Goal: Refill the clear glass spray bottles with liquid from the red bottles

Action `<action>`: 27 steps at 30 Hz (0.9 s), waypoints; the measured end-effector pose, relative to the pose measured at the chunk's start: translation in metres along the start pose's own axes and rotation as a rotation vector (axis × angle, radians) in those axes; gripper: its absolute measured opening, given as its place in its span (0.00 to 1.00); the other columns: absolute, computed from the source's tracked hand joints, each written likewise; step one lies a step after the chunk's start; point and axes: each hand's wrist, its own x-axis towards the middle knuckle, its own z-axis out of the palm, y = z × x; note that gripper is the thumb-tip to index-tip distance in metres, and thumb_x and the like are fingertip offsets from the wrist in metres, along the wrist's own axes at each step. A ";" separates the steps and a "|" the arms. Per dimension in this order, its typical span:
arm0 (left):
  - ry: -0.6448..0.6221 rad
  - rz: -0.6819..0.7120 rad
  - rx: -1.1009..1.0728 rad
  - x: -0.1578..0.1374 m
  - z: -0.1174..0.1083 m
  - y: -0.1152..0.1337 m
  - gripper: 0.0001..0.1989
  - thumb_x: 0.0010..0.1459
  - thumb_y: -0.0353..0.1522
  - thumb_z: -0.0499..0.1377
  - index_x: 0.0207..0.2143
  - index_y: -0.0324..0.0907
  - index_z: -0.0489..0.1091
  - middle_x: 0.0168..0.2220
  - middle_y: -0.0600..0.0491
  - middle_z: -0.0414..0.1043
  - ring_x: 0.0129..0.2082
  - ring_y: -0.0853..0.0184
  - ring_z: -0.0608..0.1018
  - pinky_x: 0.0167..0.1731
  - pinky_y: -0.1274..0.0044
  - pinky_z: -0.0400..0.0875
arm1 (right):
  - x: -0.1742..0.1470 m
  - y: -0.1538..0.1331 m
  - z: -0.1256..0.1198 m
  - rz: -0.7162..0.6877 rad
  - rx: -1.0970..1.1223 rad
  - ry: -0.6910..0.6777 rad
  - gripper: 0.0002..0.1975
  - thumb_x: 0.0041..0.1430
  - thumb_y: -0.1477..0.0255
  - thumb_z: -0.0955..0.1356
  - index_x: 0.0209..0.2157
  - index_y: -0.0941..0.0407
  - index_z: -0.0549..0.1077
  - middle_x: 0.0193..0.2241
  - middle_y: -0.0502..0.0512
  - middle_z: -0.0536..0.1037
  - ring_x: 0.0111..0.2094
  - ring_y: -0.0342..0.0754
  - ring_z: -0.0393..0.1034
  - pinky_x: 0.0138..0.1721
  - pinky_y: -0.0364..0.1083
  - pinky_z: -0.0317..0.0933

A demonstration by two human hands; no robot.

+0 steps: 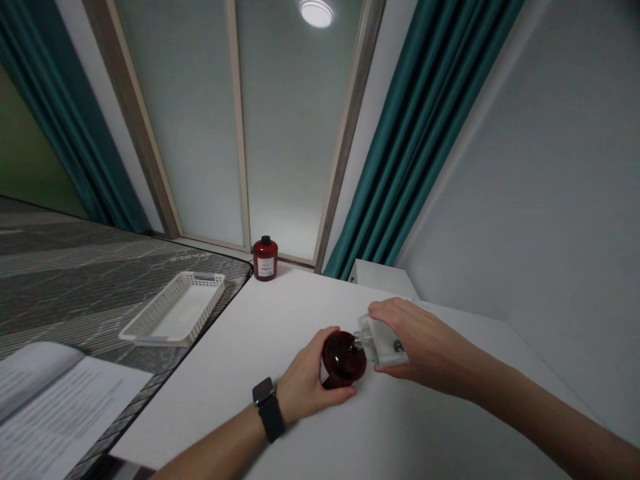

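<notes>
The left hand (310,381) wraps the body of the dark red bottle (345,360), and at that bottle's three o'clock the right hand (417,340) grasps the clear glass container (383,343), tilted with its neck toward the bottle's upper end; whether the two touch cannot be told. A wobble in either wrist could knock the neck out of line, and a loose hold on smooth glass could drop it onto the white table (295,303) below. Farther out stand the capped red bottle (265,259) toward half past ten and the white basket (183,312) toward half past nine.
</notes>
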 end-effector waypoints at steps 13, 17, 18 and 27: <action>-0.014 0.003 -0.006 0.000 -0.001 0.002 0.43 0.47 0.36 0.68 0.61 0.40 0.51 0.59 0.39 0.63 0.58 0.49 0.69 0.59 0.57 0.63 | -0.002 0.004 0.003 -0.013 -0.028 -0.010 0.30 0.48 0.68 0.78 0.52 0.58 0.68 0.53 0.64 0.75 0.54 0.59 0.69 0.53 0.58 0.67; -0.011 0.006 -0.014 -0.001 0.000 0.002 0.43 0.47 0.36 0.68 0.61 0.40 0.51 0.59 0.39 0.63 0.58 0.49 0.69 0.59 0.58 0.63 | -0.002 0.003 0.001 -0.037 -0.024 -0.008 0.31 0.46 0.71 0.78 0.51 0.59 0.68 0.54 0.65 0.74 0.55 0.59 0.68 0.54 0.58 0.66; -0.011 0.004 -0.016 -0.001 0.000 0.002 0.43 0.47 0.36 0.68 0.61 0.41 0.51 0.59 0.39 0.63 0.58 0.50 0.69 0.59 0.58 0.63 | -0.002 0.003 0.001 -0.044 -0.023 -0.008 0.31 0.46 0.71 0.78 0.51 0.59 0.68 0.54 0.65 0.74 0.55 0.59 0.68 0.54 0.59 0.66; -0.004 -0.008 -0.013 0.000 0.000 0.003 0.43 0.46 0.36 0.69 0.61 0.40 0.52 0.59 0.40 0.64 0.57 0.50 0.70 0.58 0.58 0.64 | -0.003 0.006 0.005 -0.068 -0.066 0.010 0.34 0.44 0.69 0.79 0.51 0.61 0.68 0.51 0.68 0.74 0.54 0.62 0.69 0.52 0.60 0.67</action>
